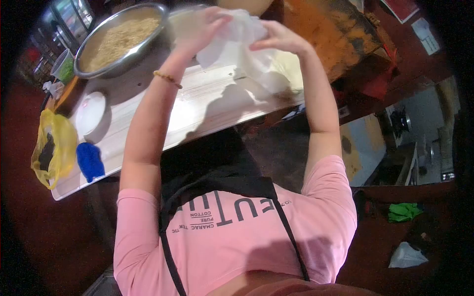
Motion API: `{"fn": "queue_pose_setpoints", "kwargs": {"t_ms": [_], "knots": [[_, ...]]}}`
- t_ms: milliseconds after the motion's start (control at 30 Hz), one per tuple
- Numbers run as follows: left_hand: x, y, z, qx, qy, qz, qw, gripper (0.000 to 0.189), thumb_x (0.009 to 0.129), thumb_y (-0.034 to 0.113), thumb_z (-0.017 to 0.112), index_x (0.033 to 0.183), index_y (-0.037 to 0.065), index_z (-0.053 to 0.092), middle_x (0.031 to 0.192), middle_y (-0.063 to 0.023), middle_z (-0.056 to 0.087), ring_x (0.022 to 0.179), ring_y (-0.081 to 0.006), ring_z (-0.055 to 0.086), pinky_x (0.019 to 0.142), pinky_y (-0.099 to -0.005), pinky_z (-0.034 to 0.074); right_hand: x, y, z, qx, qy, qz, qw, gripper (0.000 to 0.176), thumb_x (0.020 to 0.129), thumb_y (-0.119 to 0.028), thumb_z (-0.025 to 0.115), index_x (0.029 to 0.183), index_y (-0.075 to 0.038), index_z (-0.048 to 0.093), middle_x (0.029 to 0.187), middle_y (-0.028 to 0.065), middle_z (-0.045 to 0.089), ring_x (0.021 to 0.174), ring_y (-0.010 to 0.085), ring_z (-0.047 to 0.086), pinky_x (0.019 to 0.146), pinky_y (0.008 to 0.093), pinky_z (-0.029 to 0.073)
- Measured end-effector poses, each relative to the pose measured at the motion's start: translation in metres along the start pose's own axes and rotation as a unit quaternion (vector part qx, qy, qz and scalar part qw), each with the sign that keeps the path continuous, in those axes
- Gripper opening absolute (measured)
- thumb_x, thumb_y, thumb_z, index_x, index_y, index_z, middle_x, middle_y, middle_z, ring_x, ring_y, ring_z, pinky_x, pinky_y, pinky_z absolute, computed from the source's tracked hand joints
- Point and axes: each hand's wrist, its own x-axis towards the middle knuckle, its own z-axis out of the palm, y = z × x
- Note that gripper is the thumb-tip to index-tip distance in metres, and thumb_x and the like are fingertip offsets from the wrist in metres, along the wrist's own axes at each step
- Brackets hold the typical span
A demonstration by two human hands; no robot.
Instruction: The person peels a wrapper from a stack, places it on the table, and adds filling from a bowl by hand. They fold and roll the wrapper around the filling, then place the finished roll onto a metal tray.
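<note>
A thin, whitish, see-through plastic bag (240, 30) is up over the far side of the white table (195, 111). My left hand (210, 25), slightly smeared by motion, has its fingers closed on the left part of the bag. At the bag's other edge is my right hand (282, 38), with thumb and fingers around the plastic. The bag's lower folds hang down toward the table top and overlap it in this view.
At the far left stands a large metal bowl (160, 32) of light brown shredded-looking food. Nearby are a white round lid or dish (91, 113), a blue cloth-like item (90, 162), a yellow plastic bag (59, 143) and a clear cup (64, 66) with green contents. A worn orange-brown surface (331, 39) lies right.
</note>
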Motion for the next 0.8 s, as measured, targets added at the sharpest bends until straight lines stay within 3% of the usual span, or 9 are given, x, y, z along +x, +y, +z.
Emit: {"fn": "queue_pose_setpoints", "kwargs": {"t_ms": [167, 267, 333, 433, 500, 533, 567, 633, 800], "knots": [[-0.005, -0.048, -0.031, -0.154, 0.031, -0.008, 0.988, 0.028, 0.093, 0.02, 0.062, 0.112, 0.001, 0.068, 0.096, -0.0027, 0.07, 0.083, -0.0088, 0.063, 0.071, -0.0239, 0.049, 0.002, 0.021, 0.004, 0.095, -0.003, 0.026, 0.995, 0.027, 0.086, -0.011, 0.072, 0.111, -0.003, 0.065, 0.102, 0.0013, 0.068, 0.091, 0.0103, 0.064, 0.083, 0.026, 0.05], [-0.026, -0.033, -0.045, 0.018, 0.049, 0.004, 0.999, 0.026, 0.094, 0.019, 0.062, 0.112, 0.002, 0.068, 0.094, -0.0013, 0.068, 0.081, -0.0088, 0.06, 0.069, -0.0234, 0.048, 0.006, 0.022, 0.012, 0.195, 0.168, 0.009, 0.966, 0.018, 0.09, -0.015, 0.069, 0.106, -0.006, 0.066, 0.094, -0.003, 0.066, 0.087, 0.0053, 0.059, 0.077, 0.0215, 0.047], [-0.033, -0.053, -0.047, -0.158, 0.038, -0.043, 0.986, 0.027, 0.093, 0.02, 0.063, 0.112, 0.001, 0.068, 0.092, -0.0005, 0.067, 0.079, -0.0086, 0.058, 0.068, -0.0236, 0.047, 0.012, 0.028, 0.025, 0.21, 0.165, 0.01, 0.964, 0.023, 0.09, -0.019, 0.069, 0.107, -0.004, 0.066, 0.096, -0.0006, 0.067, 0.089, 0.0078, 0.061, 0.08, 0.0239, 0.048], [-0.039, -0.081, -0.046, -0.19, 0.098, -0.075, 0.974, 0.028, 0.094, 0.021, 0.062, 0.113, 0.0, 0.068, 0.096, -0.0019, 0.068, 0.082, -0.0084, 0.059, 0.07, -0.0231, 0.048, 0.015, 0.031, 0.041, 0.251, 0.171, 0.009, 0.953, 0.031, 0.094, -0.027, 0.065, 0.11, -0.001, 0.065, 0.098, 0.0041, 0.069, 0.089, 0.0114, 0.064, 0.08, 0.0264, 0.05], [-0.041, -0.082, -0.06, -0.166, 0.104, -0.084, 0.977, 0.029, 0.094, 0.02, 0.062, 0.113, -0.001, 0.068, 0.098, -0.0024, 0.068, 0.083, -0.0084, 0.06, 0.071, -0.0229, 0.048, 0.015, 0.037, 0.052, 0.197, 0.179, 0.102, 0.959, 0.033, 0.095, -0.031, 0.061, 0.109, -0.002, 0.067, 0.097, 0.0064, 0.07, 0.085, 0.0117, 0.066, 0.075, 0.027, 0.052], [-0.039, -0.077, -0.069, -0.142, 0.108, -0.091, 0.98, 0.029, 0.095, 0.02, 0.062, 0.113, -0.001, 0.068, 0.1, -0.003, 0.069, 0.085, -0.0084, 0.061, 0.072, -0.0226, 0.048, 0.016, 0.048, 0.061, 0.078, 0.152, 0.106, 0.98, 0.033, 0.094, -0.031, 0.06, 0.106, -0.001, 0.068, 0.098, 0.0128, 0.071, 0.083, 0.0222, 0.07, 0.074, 0.0342, 0.055], [-0.036, -0.082, -0.079, -0.142, 0.108, -0.091, 0.98, 0.029, 0.095, 0.02, 0.062, 0.113, -0.001, 0.068, 0.1, -0.003, 0.069, 0.085, -0.0084, 0.061, 0.072, -0.0226, 0.048, 0.016, 0.06, 0.072, 0.079, 0.153, 0.106, 0.979, 0.033, 0.094, -0.031, 0.06, 0.106, -0.001, 0.068, 0.098, 0.0128, 0.071, 0.083, 0.0222, 0.07, 0.074, 0.0342, 0.055], [-0.028, -0.082, -0.097, -0.16, 0.058, -0.048, 0.984, 0.029, 0.094, 0.02, 0.063, 0.115, 0.0, 0.068, 0.103, -0.0028, 0.069, 0.087, -0.009, 0.061, 0.074, -0.0224, 0.049, 0.017, 0.075, 0.095, -0.145, 0.14, 0.12, 0.972, 0.031, 0.09, -0.027, 0.062, 0.103, 0.0, 0.069, 0.105, 0.0194, 0.069, 0.095, 0.0334, 0.068, 0.084, 0.042, 0.053], [-0.033, -0.05, -0.097, -0.04, 0.068, -0.122, 0.989, 0.03, 0.093, 0.023, 0.065, 0.114, 0.001, 0.068, 0.1, -0.0025, 0.069, 0.083, -0.0089, 0.061, 0.072, -0.0225, 0.049, 0.031, 0.091, 0.14, -0.231, 0.144, 0.131, 0.953, 0.038, 0.083, -0.029, 0.07, 0.104, 0.003, 0.066, 0.105, 0.027, 0.066, 0.102, 0.0401, 0.064, 0.091, 0.0443, 0.049]]}}
